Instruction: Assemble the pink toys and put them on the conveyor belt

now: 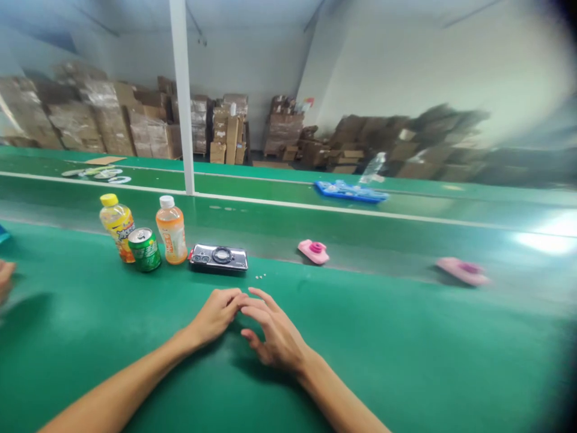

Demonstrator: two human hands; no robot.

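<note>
My left hand (219,314) rests on the green work surface (383,361), its fingers curled inward and the thumb hidden. Anything inside those fingers is out of sight. Just to its right, my right hand (277,334) has its fingers apart and holds nothing; its fingertips meet those of the left hand. Beyond both hands lies a smartphone (219,258) with a ring on its back, on top of a dark object. A few tiny white bits (260,276) are near the phone. Two pink pieces with darker pink knobs (314,251) sit on the conveyor belt (270,225), the right one (463,271) blurred.
At left stand a yellow-capped drink bottle (118,228), a green can (145,249) and an orange drink bottle (172,231). Across the belt are a blue tray (349,192) and a clear bottle (373,168). Another person's hand (5,279) shows at the left edge. A white post (183,96) rises behind the bottles.
</note>
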